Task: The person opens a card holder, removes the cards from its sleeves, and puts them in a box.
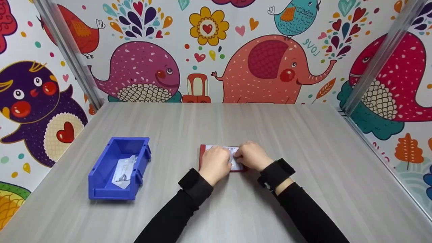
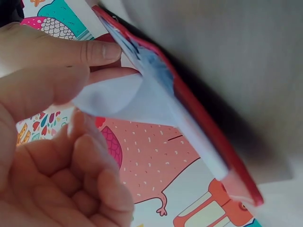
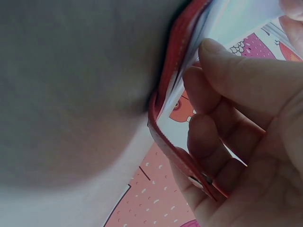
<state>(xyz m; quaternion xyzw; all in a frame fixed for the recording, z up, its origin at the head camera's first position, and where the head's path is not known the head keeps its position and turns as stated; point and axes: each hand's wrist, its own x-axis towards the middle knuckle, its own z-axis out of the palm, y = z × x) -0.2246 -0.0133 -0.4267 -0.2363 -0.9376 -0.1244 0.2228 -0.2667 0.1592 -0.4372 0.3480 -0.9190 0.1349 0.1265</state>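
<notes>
In the head view a thin red-covered notebook (image 1: 202,152) lies on the table, with a white printed page (image 1: 238,165) showing between the hands. My left hand (image 1: 216,163) is over its left part. In the left wrist view the thumb and finger of my left hand (image 2: 61,165) pinch a curled white sheet (image 2: 113,99) lifted from the red cover (image 2: 208,132). At the notebook's right side is my right hand (image 1: 253,155). The right wrist view has its thumb (image 3: 215,49) against the page edges, other fingers curled behind a bent red flap (image 3: 170,146).
A blue open-front bin (image 1: 98,194) stands on the table to the left, with printed paper pieces (image 1: 123,172) inside. Patterned panels (image 1: 209,50) rise behind and at both sides of the grey wood-grain table (image 1: 216,121), with metal posts (image 1: 71,54) at the corners.
</notes>
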